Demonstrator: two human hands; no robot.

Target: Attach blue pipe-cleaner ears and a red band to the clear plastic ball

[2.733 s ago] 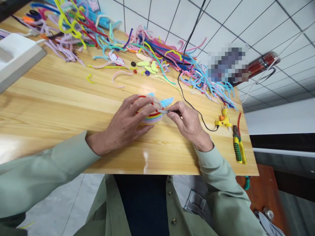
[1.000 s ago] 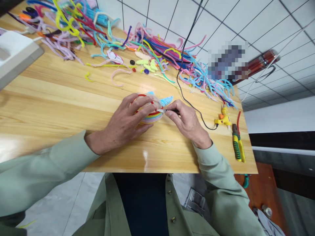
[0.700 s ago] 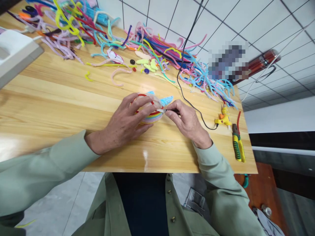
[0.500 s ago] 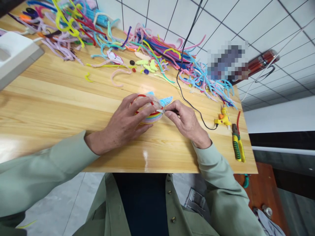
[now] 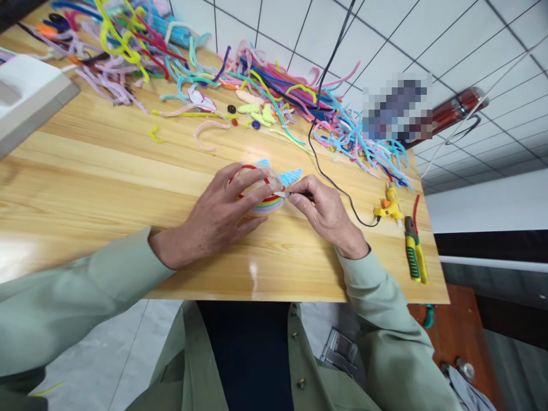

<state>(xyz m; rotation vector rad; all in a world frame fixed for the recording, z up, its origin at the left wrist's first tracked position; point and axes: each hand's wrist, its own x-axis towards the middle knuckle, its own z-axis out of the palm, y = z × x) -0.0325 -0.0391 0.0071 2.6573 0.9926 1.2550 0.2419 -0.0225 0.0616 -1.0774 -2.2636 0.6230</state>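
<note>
My left hand is wrapped over a round craft piece with rainbow-striped sides and a red band, holding it against the wooden table. The fingers cover much of its pale top. Two blue pointed pieces, which look like pipe cleaner, stick out at its far side; the blue piece on the right shows best. In my right hand is a small knife, pinched by its dark handle between thumb and fingers. Its short, light blade points left and meets the right edge of the round piece; whether it cuts in I cannot tell.
Piles of coloured pipe cleaners line the back of the table by the tiled wall. A yellow glue gun with a black cord and green-yellow pliers lie at the right. A white device stands at the left.
</note>
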